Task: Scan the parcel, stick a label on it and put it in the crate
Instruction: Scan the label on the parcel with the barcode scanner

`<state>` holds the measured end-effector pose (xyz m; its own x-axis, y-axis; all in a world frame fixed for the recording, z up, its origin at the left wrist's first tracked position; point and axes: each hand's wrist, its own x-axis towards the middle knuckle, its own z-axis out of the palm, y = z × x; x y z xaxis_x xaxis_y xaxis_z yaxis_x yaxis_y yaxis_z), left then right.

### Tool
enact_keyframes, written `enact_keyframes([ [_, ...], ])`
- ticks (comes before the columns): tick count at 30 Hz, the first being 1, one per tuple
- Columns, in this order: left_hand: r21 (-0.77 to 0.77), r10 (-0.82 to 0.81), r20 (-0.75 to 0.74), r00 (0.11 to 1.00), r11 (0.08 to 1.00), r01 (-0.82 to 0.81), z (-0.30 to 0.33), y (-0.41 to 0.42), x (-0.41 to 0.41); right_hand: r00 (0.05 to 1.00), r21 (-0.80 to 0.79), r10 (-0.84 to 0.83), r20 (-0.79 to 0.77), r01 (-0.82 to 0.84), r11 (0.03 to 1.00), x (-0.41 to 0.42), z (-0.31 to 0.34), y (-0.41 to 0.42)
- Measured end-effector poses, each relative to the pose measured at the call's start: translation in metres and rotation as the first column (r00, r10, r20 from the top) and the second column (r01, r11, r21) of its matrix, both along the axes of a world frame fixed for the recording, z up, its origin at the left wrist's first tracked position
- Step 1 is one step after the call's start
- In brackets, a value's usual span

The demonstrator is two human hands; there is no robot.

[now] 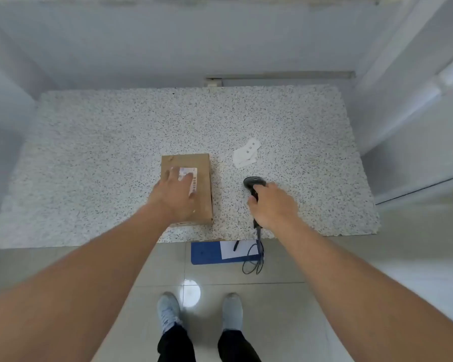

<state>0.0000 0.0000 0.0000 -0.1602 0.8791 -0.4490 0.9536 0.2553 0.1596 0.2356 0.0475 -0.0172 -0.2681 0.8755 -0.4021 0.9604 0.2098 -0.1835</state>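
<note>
A brown cardboard parcel lies flat on the speckled table, near its front edge. A white barcode label is on the parcel's top. My left hand rests flat on the parcel with fingers spread, partly covering the label. To the right, my right hand is closed around the handle of a black barcode scanner, whose head points away from me just above the table. Its cable hangs over the front edge. No crate is in view.
A small pile of white label slips lies behind the scanner. On the tiled floor under the table's front edge sits a blue board with a white sheet and a pen. My feet stand below. White walls enclose the table.
</note>
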Motion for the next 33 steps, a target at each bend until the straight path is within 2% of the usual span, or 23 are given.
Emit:
enact_keyframes([
  [6,-0.013,0.021,-0.025,0.999,1.000,-0.022,-0.043,-0.010,-0.025,0.997,-0.125,-0.078,0.008,0.079,0.989,-0.008,-0.032,-0.005],
  [9,0.049,0.026,0.016,1.000,0.998,-0.027,-0.055,-0.018,-0.031,0.990,-0.124,-0.140,-0.010,0.138,0.983,-0.014,-0.046,-0.004],
  [13,0.058,0.142,0.138,0.980,0.987,-0.151,-0.066,-0.025,-0.037,0.970,-0.147,-0.225,-0.086,0.212,0.966,-0.020,-0.061,-0.004],
  [16,0.008,0.251,0.274,0.928,0.965,-0.263,-0.070,-0.028,-0.035,0.946,-0.144,-0.293,-0.136,0.273,0.951,-0.024,-0.071,-0.007],
  [19,0.022,0.303,0.340,0.890,0.944,-0.329,-0.072,-0.026,-0.032,0.924,-0.096,-0.348,-0.157,0.337,0.937,-0.029,-0.078,-0.011],
  [22,0.058,0.331,0.373,0.867,0.924,-0.377,-0.072,-0.023,-0.030,0.871,-0.073,-0.441,-0.217,0.436,0.897,-0.033,-0.082,-0.011],
  [26,0.124,0.340,0.400,0.851,0.900,-0.418,-0.072,-0.017,-0.020,0.755,-0.165,-0.596,-0.274,0.574,0.802,-0.034,-0.083,-0.005],
  [33,0.185,0.310,0.345,0.886,0.903,-0.388,-0.067,-0.006,-0.004,0.615,-0.321,-0.723,-0.315,0.648,0.691,-0.031,-0.072,-0.002],
])
